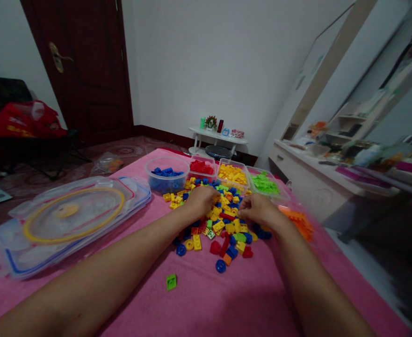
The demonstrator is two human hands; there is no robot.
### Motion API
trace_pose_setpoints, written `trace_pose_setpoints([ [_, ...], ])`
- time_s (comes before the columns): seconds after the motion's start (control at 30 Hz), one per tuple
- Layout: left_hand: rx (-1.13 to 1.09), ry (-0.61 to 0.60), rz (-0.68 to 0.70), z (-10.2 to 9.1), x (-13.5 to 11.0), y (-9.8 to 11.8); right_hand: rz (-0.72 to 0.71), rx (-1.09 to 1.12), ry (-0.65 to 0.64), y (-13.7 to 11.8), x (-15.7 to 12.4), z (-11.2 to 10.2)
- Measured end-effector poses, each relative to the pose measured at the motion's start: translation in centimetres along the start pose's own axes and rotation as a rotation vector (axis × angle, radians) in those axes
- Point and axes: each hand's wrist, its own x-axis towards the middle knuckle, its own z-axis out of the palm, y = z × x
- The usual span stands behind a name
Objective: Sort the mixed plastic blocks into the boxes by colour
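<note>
A heap of mixed toy building bricks (220,227) in yellow, blue, red, green and orange spreads over the pink cloth. My left hand (203,201) is at the heap's left middle, its fingers curled down and pressed together among the bricks. Whatever lies in those fingers is hidden. On the heap's right side is my right hand (258,208), fingers bent inward in a pinch; I cannot make out what they hold. One green brick (171,282) lies apart, nearer to me. Blue round pieces (220,266) sit at the heap's near edge.
Behind the heap stand a round tub of blue bricks (167,183) and boxes of red bricks (202,167), yellow bricks (232,175) and green bricks (264,183). Orange bricks (299,222) fill a clear box at right. Stacked clear lids (75,215) lie left on the pink cloth (198,304).
</note>
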Motion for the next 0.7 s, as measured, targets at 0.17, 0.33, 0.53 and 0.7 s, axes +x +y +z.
trace_pose_setpoints([
  [0.17, 0.079, 0.120, 0.076, -0.2, 0.5, -0.2, -0.074, -0.091, 0.225, -2.8, -0.4, 0.5],
  [0.33, -0.378, 0.091, -0.083, -0.3, 1.5, -0.3, -0.081, -0.150, 0.127, -3.9, -0.2, 2.8],
  [0.53, -0.697, 0.050, -0.224, -1.1, 1.4, 1.1, -0.089, -0.101, 0.127, -3.3, 0.0, 2.7],
  [0.7, -1.026, -0.059, -0.470, -1.5, 0.8, 3.1, -0.141, 0.188, 0.388, -3.5, 0.0, 0.6],
])
